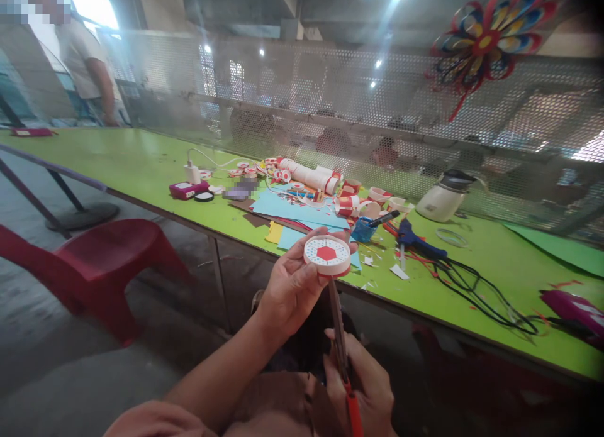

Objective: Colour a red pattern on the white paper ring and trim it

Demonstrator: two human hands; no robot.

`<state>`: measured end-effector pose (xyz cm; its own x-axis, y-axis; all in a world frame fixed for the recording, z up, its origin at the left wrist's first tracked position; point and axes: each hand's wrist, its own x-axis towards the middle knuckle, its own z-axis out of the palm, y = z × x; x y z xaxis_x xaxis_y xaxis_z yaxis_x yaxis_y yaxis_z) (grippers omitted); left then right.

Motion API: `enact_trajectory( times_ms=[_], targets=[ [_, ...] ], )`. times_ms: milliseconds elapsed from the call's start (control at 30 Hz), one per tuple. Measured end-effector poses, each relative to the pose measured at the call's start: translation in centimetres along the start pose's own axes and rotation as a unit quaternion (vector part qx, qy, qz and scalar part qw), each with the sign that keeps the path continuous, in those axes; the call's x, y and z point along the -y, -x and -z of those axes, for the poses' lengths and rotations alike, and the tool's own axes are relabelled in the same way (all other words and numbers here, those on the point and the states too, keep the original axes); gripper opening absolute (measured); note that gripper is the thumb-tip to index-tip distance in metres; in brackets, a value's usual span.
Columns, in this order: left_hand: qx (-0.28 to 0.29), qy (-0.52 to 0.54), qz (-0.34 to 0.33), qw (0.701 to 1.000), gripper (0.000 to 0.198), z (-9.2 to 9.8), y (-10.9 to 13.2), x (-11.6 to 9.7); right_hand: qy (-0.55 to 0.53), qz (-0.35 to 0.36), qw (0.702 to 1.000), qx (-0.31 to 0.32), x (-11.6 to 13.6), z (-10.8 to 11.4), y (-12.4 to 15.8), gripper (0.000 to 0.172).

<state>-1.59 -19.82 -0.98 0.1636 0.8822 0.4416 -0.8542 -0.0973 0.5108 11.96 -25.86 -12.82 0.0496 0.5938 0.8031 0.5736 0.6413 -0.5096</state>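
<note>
"Perforated metal sheeting (pixel 283 78) ran behind a long green tabletop (pixel 155 154) in the head view, with a bright flower-like ornament (pixel 486 44) at upper right. What were the person's hands doing?"

"The left hand (pixel 287 292) had its grip closed round the side of a round piece (pixel 326 256), white with a red hexagon in the middle, blue specks around that and red along its lower edge."

"Where was that piece?"

"Up in the fingers, at the near edge of the tabletop, its patterned face turned upward."

"And the other hand?"

"The right hand (pixel 370 390), lower down, had its grip wrapped round the red-handled scissors (pixel 340 342). Their blades pointed up at the underside of the round piece; I couldn't tell whether the tips touched it."

"What lay beyond?"

"Light-blue paper (pixel 292 207), with a long white tube (pixel 309 175) behind it. A blue cup (pixel 363 229) stood to the right, then a blue glue gun (pixel 419 241), with a pale jug (pixel 441 201) farther back."

"Anything off to the left?"

"A red chair (pixel 108 248) beside the tabletop, and another person (pixel 87 63) past its far end."
</note>
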Motion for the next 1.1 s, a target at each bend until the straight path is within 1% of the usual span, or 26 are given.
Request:
enact_trajectory(
  times_ms=[100,300,400,567,633,833,967,1100],
  targets=[
    [-0.001,-0.006,-0.002,1.000,0.059,0.0,0.0,0.0,0.003,0.003,1.000,-0.006,-0.1,0.1,0.1,0.032],
    [-0.007,-0.013,-0.007,1.000,0.061,0.2,0.0,0.1,0.023,0.013,1.000,0.013,-0.4,0.3,0.3,0.035],
    [-0.011,-0.022,-0.007,1.000,0.060,0.2,0.0,0.1,0.009,0.020,1.000,0.016,-0.3,0.3,0.0,0.035],
    [-0.004,-0.026,-0.005,1.000,0.056,0.2,0.0,0.1,0.004,-0.014,1.000,0.025,0.5,0.5,-0.5,0.030],
    [0.002,-0.021,-0.006,1.000,0.053,0.1,0.0,0.0,0.015,-0.012,0.999,0.033,0.7,0.5,-0.5,0.030],
    [0.001,-0.027,-0.008,1.000,0.056,0.2,0.0,0.1,0.017,-0.010,1.000,0.013,0.6,0.4,-0.4,0.031],
    [0.000,-0.029,-0.007,1.000,0.057,0.2,-0.1,0.1,0.001,0.011,1.000,0.012,0.3,0.4,-0.4,0.034],
    [-0.005,-0.030,-0.005,1.000,0.059,0.3,0.0,0.2,0.009,0.025,1.000,0.003,-0.1,0.3,-0.3,0.035]
  ],
)
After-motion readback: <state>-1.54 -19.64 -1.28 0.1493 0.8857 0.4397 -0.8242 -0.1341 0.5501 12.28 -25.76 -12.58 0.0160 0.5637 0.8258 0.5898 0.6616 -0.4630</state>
